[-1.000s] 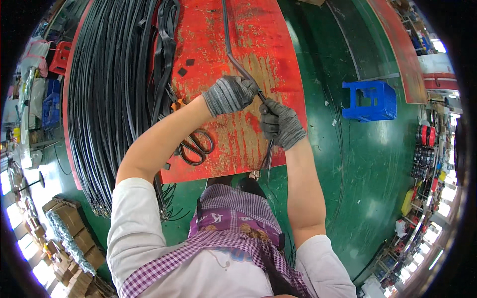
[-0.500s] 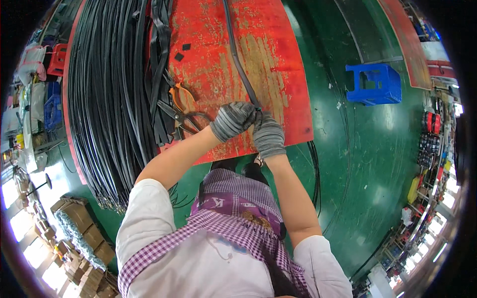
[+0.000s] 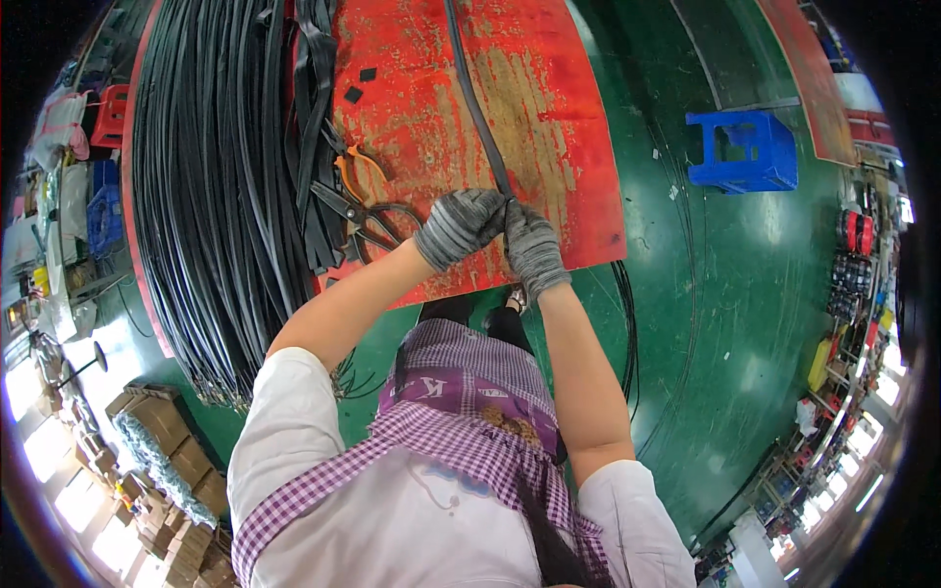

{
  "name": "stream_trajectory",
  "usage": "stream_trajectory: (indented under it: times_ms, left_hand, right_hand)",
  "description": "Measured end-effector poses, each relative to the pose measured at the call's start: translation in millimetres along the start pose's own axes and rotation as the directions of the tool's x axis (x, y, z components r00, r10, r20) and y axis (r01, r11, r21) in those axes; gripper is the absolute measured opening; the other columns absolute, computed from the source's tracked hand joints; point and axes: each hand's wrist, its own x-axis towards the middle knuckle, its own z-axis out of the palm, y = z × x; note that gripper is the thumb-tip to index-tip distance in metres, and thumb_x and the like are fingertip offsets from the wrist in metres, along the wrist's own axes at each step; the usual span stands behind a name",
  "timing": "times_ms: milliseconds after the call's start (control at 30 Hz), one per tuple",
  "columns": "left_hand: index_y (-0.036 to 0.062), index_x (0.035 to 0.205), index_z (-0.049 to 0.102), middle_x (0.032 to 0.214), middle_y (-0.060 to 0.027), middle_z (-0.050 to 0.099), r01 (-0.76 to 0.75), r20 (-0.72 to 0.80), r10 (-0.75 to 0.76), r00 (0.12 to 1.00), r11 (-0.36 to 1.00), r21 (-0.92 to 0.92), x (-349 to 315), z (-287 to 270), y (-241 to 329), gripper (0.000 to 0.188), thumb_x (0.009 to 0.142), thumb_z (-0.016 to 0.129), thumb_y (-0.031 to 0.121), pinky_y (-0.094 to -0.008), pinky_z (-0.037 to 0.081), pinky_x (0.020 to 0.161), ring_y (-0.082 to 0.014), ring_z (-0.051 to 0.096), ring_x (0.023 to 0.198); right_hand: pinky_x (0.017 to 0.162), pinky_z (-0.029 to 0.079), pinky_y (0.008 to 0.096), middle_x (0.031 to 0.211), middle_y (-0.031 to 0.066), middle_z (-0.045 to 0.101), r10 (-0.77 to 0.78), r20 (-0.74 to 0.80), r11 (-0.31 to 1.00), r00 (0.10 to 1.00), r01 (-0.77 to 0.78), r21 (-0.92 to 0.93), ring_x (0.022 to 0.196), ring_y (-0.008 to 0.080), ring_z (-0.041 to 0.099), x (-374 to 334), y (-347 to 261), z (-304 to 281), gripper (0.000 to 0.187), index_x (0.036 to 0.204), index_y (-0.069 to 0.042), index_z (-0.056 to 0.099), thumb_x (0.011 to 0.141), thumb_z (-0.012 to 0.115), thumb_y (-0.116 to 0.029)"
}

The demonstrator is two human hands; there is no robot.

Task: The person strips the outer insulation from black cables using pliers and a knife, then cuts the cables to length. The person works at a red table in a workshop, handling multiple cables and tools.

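A long black cable (image 3: 476,108) runs from the far side of the red table (image 3: 549,88) down to my gloved hands. My left hand (image 3: 461,227) and my right hand (image 3: 534,247), both in grey striped gloves, meet at its near end. Their fingers are closed in a pinch on it, and the very tip is hidden between them. Left of my left hand lie black-handled scissors (image 3: 365,218) and pliers with orange handles (image 3: 361,171). Two small black squares (image 3: 368,74) lie farther back on the tabletop.
A thick bundle of long black cables (image 3: 211,186) covers the table's left side, with flat black strips (image 3: 319,127) beside it. On the green floor to the right stands a blue stool (image 3: 750,152). Thin black cables (image 3: 624,314) hang by the table's near right corner. Cardboard boxes (image 3: 162,421) stand lower left.
Both hands have shifted slightly away from me with the cable end and stay close together. The view has tilted a little; the scissors and pliers lie where they were.
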Motion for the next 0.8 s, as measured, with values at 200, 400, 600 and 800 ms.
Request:
stream_trajectory:
  times_ms: [200, 400, 600, 800]
  left_hand:
    - [0.0046, 0.085, 0.052, 0.071, -0.0057, 0.056, 0.643, 0.512, -0.424, 0.747, 0.266, -0.718, 2, -1, -61, 0.023, 0.080, 0.049, 0.026, -0.0335, 0.045, 0.059, -0.0179, 0.056, 0.066]
    - [0.0079, 0.074, 0.045, 0.059, -0.0011, 0.047, 0.248, 0.636, -0.578, 0.511, -0.610, -0.753, 74, 8, -40, 0.032, 0.076, 0.055, 0.038, -0.0267, 0.042, 0.043, -0.0125, 0.046, 0.048]
    - [0.0118, 0.065, 0.040, 0.045, 0.0058, 0.033, 0.228, 0.657, -0.583, 0.479, -0.640, -0.734, 77, 25, -48, 0.036, 0.074, 0.054, 0.044, -0.0196, 0.028, 0.030, -0.0064, 0.029, 0.035]
    - [0.0132, 0.065, 0.039, 0.044, 0.0045, 0.032, 0.283, 0.588, -0.654, 0.476, -0.519, -0.807, 77, 30, -25, 0.036, 0.074, 0.052, 0.046, -0.0204, 0.024, 0.031, -0.0083, 0.029, 0.035]
  right_hand:
    - [0.057, 0.041, 0.0408, 0.077, 0.0196, 0.054, 0.012, 0.008, 1.000, 1.000, -0.012, -0.027, 0.069, 0.0347, 0.052, -8, -4, 0, 0.022, 0.087, -0.002, 0.049, 0.082, 0.039, -0.021]
    - [0.053, 0.042, 0.0381, 0.078, 0.0154, 0.054, -0.191, 0.016, 0.978, 0.981, 0.189, 0.084, 0.060, 0.0303, 0.053, -17, 8, 16, 0.014, 0.088, -0.005, 0.048, 0.079, 0.045, -0.016]
    - [0.054, 0.042, 0.0338, 0.085, 0.0134, 0.051, -0.179, 0.064, 0.937, 0.982, 0.190, -0.294, 0.067, 0.0232, 0.053, -49, 28, 20, 0.022, 0.094, -0.001, 0.047, 0.077, 0.042, -0.014]
    - [0.052, 0.041, 0.0333, 0.074, 0.0086, 0.053, -0.498, -0.056, 0.783, 0.866, 0.420, -0.459, 0.066, 0.0191, 0.053, 17, 25, 15, 0.015, 0.084, -0.006, 0.050, 0.080, 0.043, -0.019]
